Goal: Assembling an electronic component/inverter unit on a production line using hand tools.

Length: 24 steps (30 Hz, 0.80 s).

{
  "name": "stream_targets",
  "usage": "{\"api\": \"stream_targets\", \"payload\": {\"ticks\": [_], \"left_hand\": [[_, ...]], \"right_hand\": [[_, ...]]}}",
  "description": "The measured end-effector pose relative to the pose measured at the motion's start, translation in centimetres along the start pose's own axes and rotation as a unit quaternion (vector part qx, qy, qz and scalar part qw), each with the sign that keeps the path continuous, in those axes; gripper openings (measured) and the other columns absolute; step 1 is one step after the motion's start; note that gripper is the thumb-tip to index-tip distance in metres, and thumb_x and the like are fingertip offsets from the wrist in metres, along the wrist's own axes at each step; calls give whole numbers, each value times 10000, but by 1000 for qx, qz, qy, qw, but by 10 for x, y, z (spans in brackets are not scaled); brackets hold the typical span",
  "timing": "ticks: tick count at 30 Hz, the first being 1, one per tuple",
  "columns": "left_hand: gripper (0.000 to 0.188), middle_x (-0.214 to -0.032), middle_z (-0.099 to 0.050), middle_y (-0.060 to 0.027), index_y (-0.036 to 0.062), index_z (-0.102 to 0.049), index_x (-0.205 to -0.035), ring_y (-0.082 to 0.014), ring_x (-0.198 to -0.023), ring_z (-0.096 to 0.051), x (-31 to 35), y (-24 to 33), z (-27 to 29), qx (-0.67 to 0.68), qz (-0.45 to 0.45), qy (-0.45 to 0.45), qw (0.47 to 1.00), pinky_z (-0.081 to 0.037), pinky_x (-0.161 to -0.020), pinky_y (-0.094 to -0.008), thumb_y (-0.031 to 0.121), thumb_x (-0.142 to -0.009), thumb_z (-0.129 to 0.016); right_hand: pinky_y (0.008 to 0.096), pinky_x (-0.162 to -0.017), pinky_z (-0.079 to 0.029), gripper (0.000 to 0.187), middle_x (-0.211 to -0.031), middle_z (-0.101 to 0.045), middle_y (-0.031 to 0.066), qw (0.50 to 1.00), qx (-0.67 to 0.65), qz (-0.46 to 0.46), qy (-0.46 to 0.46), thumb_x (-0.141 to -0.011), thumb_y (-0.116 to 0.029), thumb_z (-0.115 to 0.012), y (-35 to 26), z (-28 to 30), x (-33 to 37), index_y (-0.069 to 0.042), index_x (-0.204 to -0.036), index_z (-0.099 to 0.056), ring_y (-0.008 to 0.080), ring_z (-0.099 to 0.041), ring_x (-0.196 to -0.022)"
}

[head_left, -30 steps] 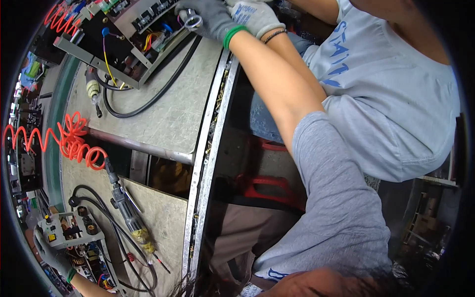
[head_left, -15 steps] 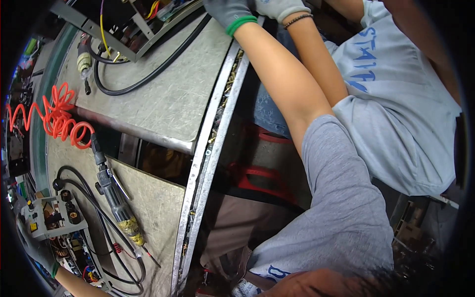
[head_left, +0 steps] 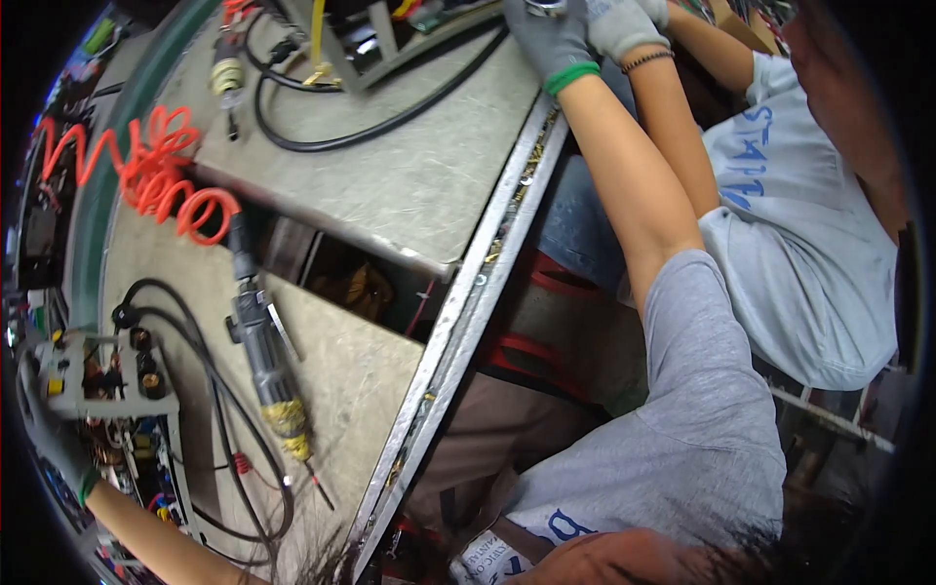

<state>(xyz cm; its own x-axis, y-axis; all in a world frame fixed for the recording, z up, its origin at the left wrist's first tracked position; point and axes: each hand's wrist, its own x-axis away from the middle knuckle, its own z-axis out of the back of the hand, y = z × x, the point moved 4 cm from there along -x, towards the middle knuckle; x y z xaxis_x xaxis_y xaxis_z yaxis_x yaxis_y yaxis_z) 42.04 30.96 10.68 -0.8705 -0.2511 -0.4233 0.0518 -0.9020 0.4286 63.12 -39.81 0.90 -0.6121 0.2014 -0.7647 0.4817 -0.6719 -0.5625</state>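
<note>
My left hand (head_left: 54,424), in a grey glove with a green cuff, lies with fingers stretched along the left side of a grey-framed electrical unit (head_left: 161,405). Wires and round terminals show in the unit. My right hand (head_left: 548,49), gloved alike, is at the top edge, its fingers bent around a shiny round metal piece (head_left: 546,6) that is mostly cut off. Touching or just beside it is a co-worker's pale-gloved hand (head_left: 624,27). On the table between my arms lies a pneumatic screwdriver (head_left: 268,351) with yellow tape near its tip.
A red coiled air hose (head_left: 161,185) runs from the screwdriver to the left. Black cables (head_left: 210,361) loop beside the unit. A second screwdriver (head_left: 228,73) and another framed unit (head_left: 380,44) are at the far side. A gap splits the metal tabletop (head_left: 390,175); a rail (head_left: 487,244) edges it.
The view has shifted, so the table and tools appear farther right and mostly higher. More of my right hand and the metal piece has come into the picture. My left hand stays against the unit.
</note>
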Motion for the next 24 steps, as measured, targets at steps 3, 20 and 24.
{"api": "stream_targets", "payload": {"ticks": [3, 20, 24], "left_hand": [[369, -1341, -545, -118, 36, -537, -1350, -216, -1209, -537, 4, 36, 58, -58, -81, 1, 995, -420, -1039, -316, 95, -1008, -413], [507, -1108, -666, -208, 56, -657, -1135, -353, -1060, -626, 42, 152, 100, -57, -10, -1, 998, -469, -924, -415, 494, -945, -487], [491, -1123, -666, -182, 95, -673, -1128, -337, -1060, -624, 47, 145, 107, -78, -8, -28, 997, -470, -928, -433, 510, -950, -481]], "right_hand": [[341, -807, -505, 182, -911, -683, 128, 996, -47, 62, -42, -894, -182, -642, -54, 29, 27, -77, -1039, -679, 253, -660, -895], [276, -556, -478, 349, -747, -633, 127, 758, -466, -142, -433, -1029, -304, -430, -366, 101, 164, 11, -1055, -579, 154, -581, -590], [272, -668, -516, 209, -861, -663, 104, 735, -401, -110, -535, -999, -175, -447, -445, 43, 171, -12, -1024, -575, 138, -631, -731]]}}
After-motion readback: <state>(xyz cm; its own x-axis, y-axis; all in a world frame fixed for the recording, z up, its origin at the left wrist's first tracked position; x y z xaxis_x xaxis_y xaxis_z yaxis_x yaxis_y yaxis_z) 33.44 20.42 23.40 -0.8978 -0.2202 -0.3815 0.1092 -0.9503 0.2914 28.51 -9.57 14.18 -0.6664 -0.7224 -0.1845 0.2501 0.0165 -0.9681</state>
